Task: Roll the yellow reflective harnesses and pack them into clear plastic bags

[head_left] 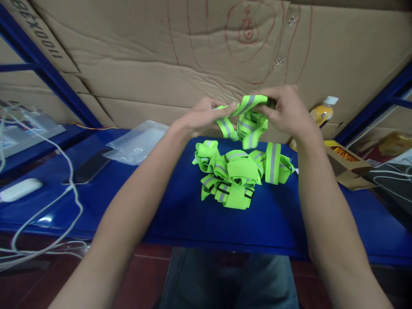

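While fingers (pixel 222 112) hold straps (pixel 250 125), phone (pixel 90 167), bottle (pixel 322 113)

Cardboard wall (pixel 122 81), blue shelf (pixel 186 223)

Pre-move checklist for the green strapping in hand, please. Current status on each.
1. Left hand on the held strapping: ok, fingers on its left side.
2. Right hand on it: ok, gripping the right side.
3. Held strapping free of folds: not ok, it is looped and bunched.
4. Held strapping apart from the strap pile below: cannot tell, they nearly meet in this one view.
5. Phone away from the pile: ok, far to its left.
6. Bottle capped: ok, white cap on.
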Motion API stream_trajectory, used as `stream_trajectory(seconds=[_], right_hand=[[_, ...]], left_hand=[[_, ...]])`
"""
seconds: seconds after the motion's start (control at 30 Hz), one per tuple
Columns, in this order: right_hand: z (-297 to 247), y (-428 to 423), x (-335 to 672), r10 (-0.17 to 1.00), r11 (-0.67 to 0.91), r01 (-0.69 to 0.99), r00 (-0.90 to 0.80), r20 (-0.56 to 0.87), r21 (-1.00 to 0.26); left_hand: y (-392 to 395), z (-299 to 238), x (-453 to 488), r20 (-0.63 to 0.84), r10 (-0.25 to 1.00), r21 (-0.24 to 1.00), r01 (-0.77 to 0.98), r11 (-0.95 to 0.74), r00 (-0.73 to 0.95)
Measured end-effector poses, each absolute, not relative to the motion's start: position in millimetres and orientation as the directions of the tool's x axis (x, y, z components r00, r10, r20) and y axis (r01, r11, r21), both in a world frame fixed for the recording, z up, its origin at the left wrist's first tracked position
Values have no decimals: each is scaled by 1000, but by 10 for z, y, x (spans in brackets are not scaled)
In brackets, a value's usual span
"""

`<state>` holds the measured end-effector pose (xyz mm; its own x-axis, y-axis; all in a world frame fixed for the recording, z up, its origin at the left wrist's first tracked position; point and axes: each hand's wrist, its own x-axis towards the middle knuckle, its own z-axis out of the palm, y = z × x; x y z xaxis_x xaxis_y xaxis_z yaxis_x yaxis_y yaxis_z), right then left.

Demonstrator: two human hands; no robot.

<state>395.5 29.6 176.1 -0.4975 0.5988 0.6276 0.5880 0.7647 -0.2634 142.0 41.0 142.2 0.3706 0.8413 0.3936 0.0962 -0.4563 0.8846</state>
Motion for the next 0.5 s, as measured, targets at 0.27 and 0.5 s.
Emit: stream_trajectory(seconds=[0.27, 0.5], right_hand=[[1664, 270, 3663, 435, 822, 564, -522, 734, -87], [1605, 379, 3733, 549, 833, 419, -546, 632, -361]], left_hand=[[408, 1580, 1266, 242, 949, 960, -192, -203, 205], [373, 1646, 1150, 422, 862, 904, -60, -423, 282]])
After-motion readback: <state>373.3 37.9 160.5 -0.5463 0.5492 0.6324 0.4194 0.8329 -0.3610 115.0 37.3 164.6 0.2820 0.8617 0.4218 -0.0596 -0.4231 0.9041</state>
